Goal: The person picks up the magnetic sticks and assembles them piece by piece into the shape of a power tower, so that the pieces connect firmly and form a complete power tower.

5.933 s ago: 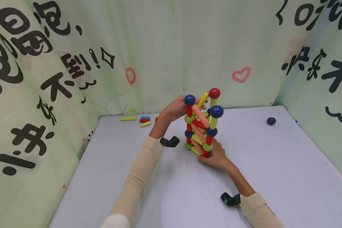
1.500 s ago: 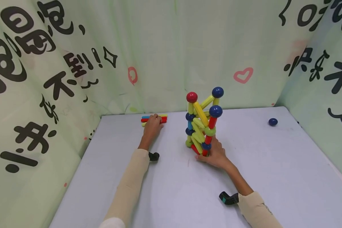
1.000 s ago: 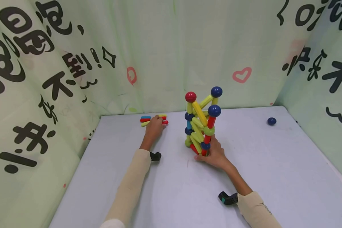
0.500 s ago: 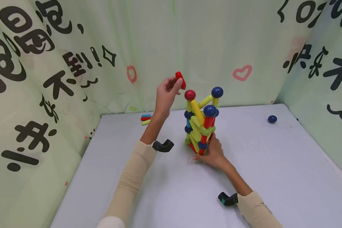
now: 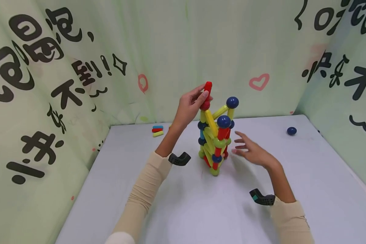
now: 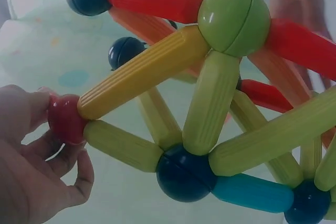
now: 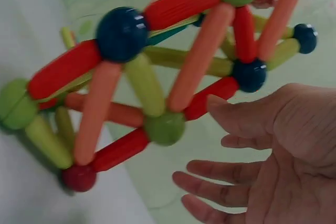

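Note:
A tower of magnetic rods and balls [image 5: 210, 123] stands upright on the table. Above its back left corner, my left hand [image 5: 186, 107] pinches a red magnetic rod [image 5: 208, 88], held nearly vertical with its lower end at the red ball [image 5: 205, 105]. In the left wrist view, the fingers of that hand surround the red ball [image 6: 67, 119] and mostly hide the rod. My right hand [image 5: 252, 151] is spread beside the tower's right side, apart from it. The right wrist view shows this hand [image 7: 283, 145] with nothing in its fingers, near red, orange and green rods.
Several loose rods, among them a blue rod [image 5: 157, 127] and a yellow-green rod [image 5: 158, 134], lie at the table's back left. A lone blue ball [image 5: 291, 131] lies at the back right. A printed curtain [image 5: 170, 51] hangs behind the table [image 5: 116, 189].
The tower has been turned. My left hand took a red rod from the loose pieces and raised it rightward to the red ball. My right hand released the tower's base and moved right.

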Demonstrator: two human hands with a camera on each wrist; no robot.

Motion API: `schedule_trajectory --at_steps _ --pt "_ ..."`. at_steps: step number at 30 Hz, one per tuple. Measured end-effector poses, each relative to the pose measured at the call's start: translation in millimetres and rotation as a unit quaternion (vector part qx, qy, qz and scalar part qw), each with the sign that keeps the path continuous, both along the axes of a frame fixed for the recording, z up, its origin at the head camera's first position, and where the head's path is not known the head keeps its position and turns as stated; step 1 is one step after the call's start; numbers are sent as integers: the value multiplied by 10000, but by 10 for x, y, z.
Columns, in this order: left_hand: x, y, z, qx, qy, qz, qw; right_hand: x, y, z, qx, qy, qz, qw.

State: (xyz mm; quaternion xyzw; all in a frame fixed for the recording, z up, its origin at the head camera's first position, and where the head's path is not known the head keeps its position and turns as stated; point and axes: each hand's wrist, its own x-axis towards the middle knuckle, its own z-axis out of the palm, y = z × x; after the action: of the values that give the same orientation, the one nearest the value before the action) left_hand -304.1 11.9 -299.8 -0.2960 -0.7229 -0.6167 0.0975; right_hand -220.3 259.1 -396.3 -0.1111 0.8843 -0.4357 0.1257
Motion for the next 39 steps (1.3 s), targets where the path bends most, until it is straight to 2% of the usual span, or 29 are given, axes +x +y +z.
schedule_trajectory --at_steps 3,6,8,13,17,19,21,25,27,29,31,33,36,39 --pt "24 26 22 -478 113 89 9988 -11 9 303 -260 935 -496 9940" --pt "32 45 43 -934 251 209 9951 -69 -94 542 -690 1744 -980 9774" --pt "22 55 49 -1175 335 235 9922 -127 -187 644 -979 2135 -1203 9645" --pt "-16 65 51 -1507 377 139 9878 -243 -372 719 -1591 2593 -1507 9406" --pt "-27 61 58 -1807 317 -16 9830 -276 -423 677 -1881 2654 -1739 9295" --pt "-29 62 49 -1913 285 -91 9811 -280 -420 649 -1928 2603 -1783 9291" --pt "-34 60 25 -1842 136 -115 9827 -283 -409 619 -1934 2494 -1737 9328" --pt "-100 12 -60 -1019 -319 -33 9943 -293 -357 513 -1754 2057 -1342 9534" --pt "-175 -52 -137 -589 -536 120 9968 -305 -316 441 -1652 1794 -1001 9646" --pt "-282 -144 -257 -485 -643 392 9960 -317 -260 366 -1630 1569 -649 9719" --pt "-405 -259 -439 -856 -723 900 9896 -328 -204 305 -1638 1426 -411 9753" --pt "-528 -381 -672 -1496 -807 1381 9757 -336 -151 253 -1659 1403 -275 9757" --pt "-660 -542 -1071 -2497 -985 1931 9438 -323 -103 208 -1621 1523 -251 9746" --pt "-713 -656 -1443 -3345 -1025 2297 9082 -278 -88 181 -1522 1704 -312 9730"
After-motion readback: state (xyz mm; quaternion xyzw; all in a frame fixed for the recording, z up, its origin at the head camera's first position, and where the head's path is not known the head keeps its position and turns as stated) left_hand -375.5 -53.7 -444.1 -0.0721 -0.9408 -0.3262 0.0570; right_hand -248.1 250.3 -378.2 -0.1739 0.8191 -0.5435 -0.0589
